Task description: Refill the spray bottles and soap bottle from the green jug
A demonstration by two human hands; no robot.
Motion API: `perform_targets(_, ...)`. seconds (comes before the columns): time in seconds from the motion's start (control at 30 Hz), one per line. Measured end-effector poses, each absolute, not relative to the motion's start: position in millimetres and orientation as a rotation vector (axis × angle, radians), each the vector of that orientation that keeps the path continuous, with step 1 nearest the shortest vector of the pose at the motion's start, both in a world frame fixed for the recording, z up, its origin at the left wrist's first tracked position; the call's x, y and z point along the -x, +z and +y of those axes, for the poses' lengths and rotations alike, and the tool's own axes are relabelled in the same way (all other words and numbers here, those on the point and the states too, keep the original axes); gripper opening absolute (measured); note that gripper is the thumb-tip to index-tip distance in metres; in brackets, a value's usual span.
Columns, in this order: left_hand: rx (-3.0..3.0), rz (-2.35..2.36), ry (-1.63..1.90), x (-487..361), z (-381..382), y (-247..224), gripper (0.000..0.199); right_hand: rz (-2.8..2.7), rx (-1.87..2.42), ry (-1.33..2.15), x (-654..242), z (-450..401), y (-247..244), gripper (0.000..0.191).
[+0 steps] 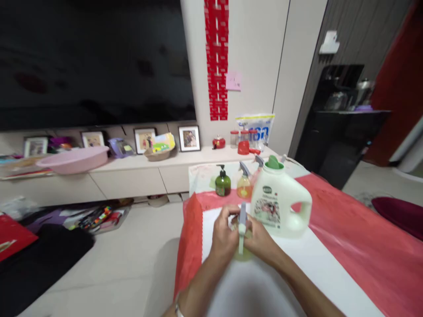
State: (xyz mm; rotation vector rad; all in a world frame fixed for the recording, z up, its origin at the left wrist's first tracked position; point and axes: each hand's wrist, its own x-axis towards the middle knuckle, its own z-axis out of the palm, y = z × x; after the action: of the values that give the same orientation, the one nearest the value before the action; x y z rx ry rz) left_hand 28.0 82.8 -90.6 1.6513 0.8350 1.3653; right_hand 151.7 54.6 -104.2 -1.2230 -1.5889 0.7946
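Both hands are wrapped around a spray bottle that stands over the white sheet; pale liquid shows in its lower part, and its grey trigger head points up between the hands. My left hand grips its left side, fingers curled near the neck. From the right, my right hand closes on the same neck. What the fingertips do there is hidden. Just beyond stands a large pale-green jug with a green cap. Behind are a green pump bottle and a spray bottle with orange liquid.
A red cloth covers the table under a white sheet. Behind runs a low cabinet bearing a pink basin, picture frames and red-lidded jars. At left on the floor lies a black cloth.
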Motion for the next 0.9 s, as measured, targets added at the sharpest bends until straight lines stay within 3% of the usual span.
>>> perform_targets(0.57, -1.729, 0.558, 1.243, -21, 90, -84, 0.031, -1.422, 1.412, 0.762, -143, 34, -109, 0.042)
perform_targets(0.9, -1.479, 0.499, 1.172, -22, 92, -79, 0.047, -1.408, 1.331, 0.806, -145, 36, -113, 0.074)
